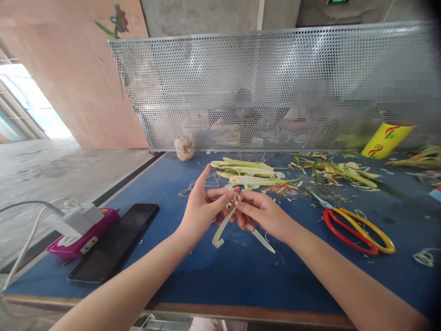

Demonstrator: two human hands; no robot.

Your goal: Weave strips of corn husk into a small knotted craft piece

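Note:
Both hands meet over the blue table [213, 271], working pale leaf strips [222, 227]. My left hand [201, 209] pinches the strips between thumb and fingers, its forefinger stretched upward. My right hand [263, 212] pinches the same small folded knot from the other side. One strip curls down to the left and another trails down to the right onto the table. A pile of green-white leaf strips [248, 174] lies just beyond the hands.
Red and yellow scissors [351, 225] lie to the right. At left rest a black phone [115, 241] and a pink power strip [81, 232] with a white charger. A perforated metal screen [275, 87] closes the far edge, with people behind it. A yellow can [386, 140] and leaf scraps sit back right.

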